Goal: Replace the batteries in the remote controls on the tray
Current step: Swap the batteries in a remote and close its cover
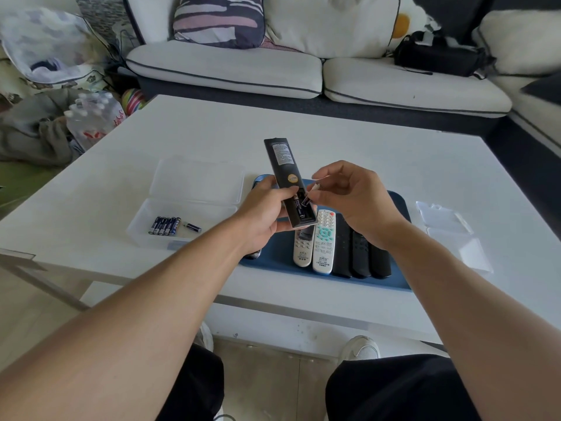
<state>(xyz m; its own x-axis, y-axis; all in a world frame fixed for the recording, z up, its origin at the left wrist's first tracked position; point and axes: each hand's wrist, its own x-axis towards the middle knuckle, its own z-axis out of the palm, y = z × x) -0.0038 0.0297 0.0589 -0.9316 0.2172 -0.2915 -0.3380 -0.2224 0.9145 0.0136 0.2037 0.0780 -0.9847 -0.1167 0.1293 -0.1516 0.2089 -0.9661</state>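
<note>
My left hand [267, 208] grips a long black remote [282, 165], held back side up above the blue tray [397, 205]. Its battery bay is open at the near end, and one dark battery [299, 208] lies inside. My right hand [349, 196] pinches a second battery [309, 194] by its tip, right over the open bay. On the tray lie two white remotes [324, 241] and several black remotes [361, 256] side by side. Part of the tray is hidden by my hands.
An open clear plastic box [194, 189] left of the tray holds several blue batteries [164, 225] and one loose battery [192, 227]. Another clear box [455, 235] sits right of the tray. A sofa [273, 68] stands beyond the white table [334, 129].
</note>
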